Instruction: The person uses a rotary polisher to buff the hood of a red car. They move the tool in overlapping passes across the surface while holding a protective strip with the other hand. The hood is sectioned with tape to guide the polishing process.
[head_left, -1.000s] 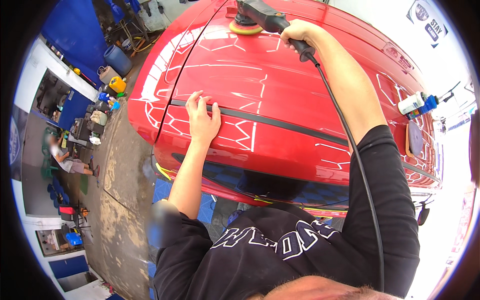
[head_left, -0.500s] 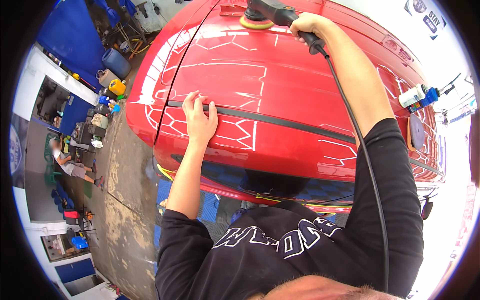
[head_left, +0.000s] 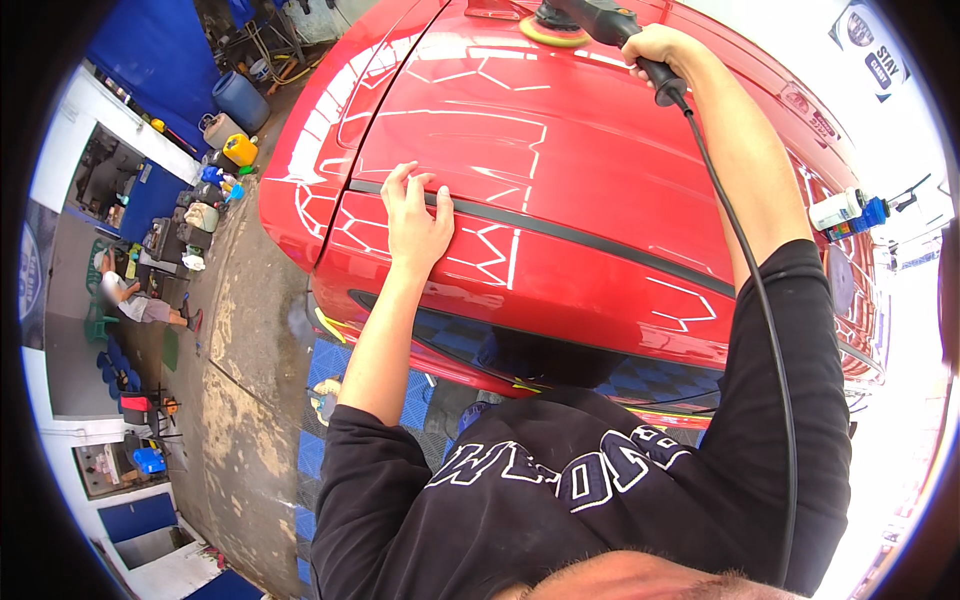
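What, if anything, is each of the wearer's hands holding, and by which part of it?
The right hand holds the black polisher by its rear handle. The left hand holds nothing; it is at the red car's roof.

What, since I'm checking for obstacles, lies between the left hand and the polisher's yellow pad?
In the head view, the stretch from the left hand to the yellow pad is just bare, glossy red car roof.

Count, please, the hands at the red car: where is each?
2: the left hand is at the black roof strip; the right hand grips the polisher. No other hand shows there.
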